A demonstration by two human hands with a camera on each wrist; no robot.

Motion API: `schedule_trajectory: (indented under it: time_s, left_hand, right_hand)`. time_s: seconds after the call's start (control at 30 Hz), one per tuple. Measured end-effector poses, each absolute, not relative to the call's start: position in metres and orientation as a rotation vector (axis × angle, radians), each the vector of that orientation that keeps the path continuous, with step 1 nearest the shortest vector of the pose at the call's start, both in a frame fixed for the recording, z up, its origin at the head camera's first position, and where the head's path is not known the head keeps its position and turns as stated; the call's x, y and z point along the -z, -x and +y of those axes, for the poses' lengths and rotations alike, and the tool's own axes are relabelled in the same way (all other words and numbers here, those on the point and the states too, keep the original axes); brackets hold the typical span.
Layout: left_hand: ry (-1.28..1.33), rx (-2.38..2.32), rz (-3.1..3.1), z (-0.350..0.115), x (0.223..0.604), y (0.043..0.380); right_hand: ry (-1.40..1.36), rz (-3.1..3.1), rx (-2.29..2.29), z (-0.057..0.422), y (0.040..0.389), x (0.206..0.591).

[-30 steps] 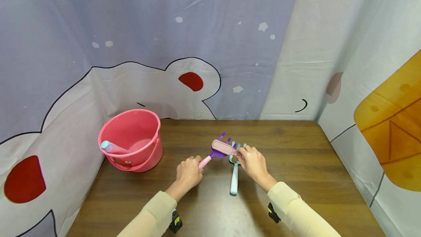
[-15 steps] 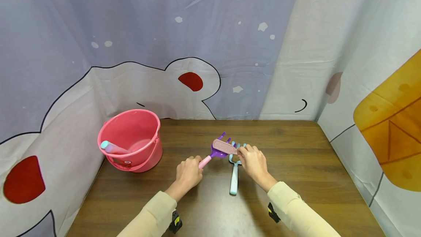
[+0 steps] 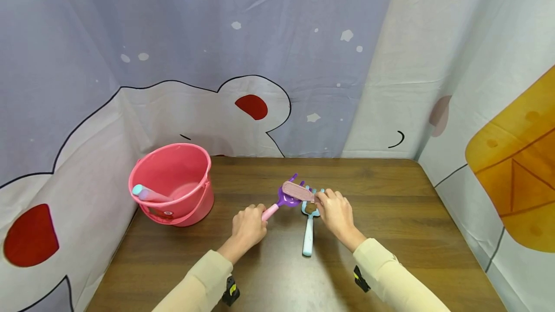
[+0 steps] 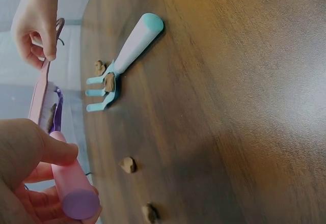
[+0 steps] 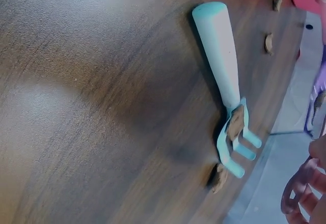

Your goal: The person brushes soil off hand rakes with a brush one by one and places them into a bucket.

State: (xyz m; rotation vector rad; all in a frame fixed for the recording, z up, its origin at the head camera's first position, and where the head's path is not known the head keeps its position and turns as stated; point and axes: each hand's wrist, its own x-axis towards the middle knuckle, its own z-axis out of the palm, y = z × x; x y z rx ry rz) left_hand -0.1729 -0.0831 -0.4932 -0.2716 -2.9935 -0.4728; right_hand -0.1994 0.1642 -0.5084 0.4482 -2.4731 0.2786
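Observation:
In the head view my left hand (image 3: 249, 227) grips the pink handle of a purple toy rake (image 3: 287, 201), raised off the table. My right hand (image 3: 335, 213) pinches a pink brush (image 3: 298, 190) by its thin end and holds it over the rake's head. White bristles face the rake in the left wrist view, and a dark brown clump (image 4: 52, 117) shows between the two. Below, a light blue toy rake (image 3: 308, 240) with a pale handle lies on the table, a brown clump (image 4: 109, 82) on its head. Another brown clump (image 5: 219, 178) sits beside its tines.
A pink bucket (image 3: 200, 208) stands at the left with a lilac handle (image 3: 151, 195), turquoise at its end, leaning inside. Further brown pieces (image 4: 128, 165) lie on the wooden table (image 3: 390, 196). A printed curtain (image 3: 303, 71) hangs behind the far edge.
The brush has shifted slightly right across the purple rake, and my right hand has moved a little right with it. My left hand has stayed about where it was.

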Motion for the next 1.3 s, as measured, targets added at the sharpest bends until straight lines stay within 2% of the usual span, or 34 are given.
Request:
schedule_trajectory:
  time_s: [0.2,0.5,1.07,1.3]
  left_hand:
    - [0.253,0.43,-3.03,-0.086,0.496,0.17]
    - [0.243,0.436,-3.013,-0.088,0.5,0.169]
    - [0.254,0.509,-2.986,-0.084,0.495,0.17]
    - [0.258,0.5,-2.976,-0.084,0.496,0.17]
  right_hand:
    - [-0.366,-2.431,-0.281,0.172,0.204,0.508]
    - [-0.391,-2.393,-0.291,0.175,0.203,0.509]
    - [-0.596,-2.438,-0.336,0.141,0.188,0.513]
    - [-0.557,-2.47,-0.328,0.142,0.189,0.516]
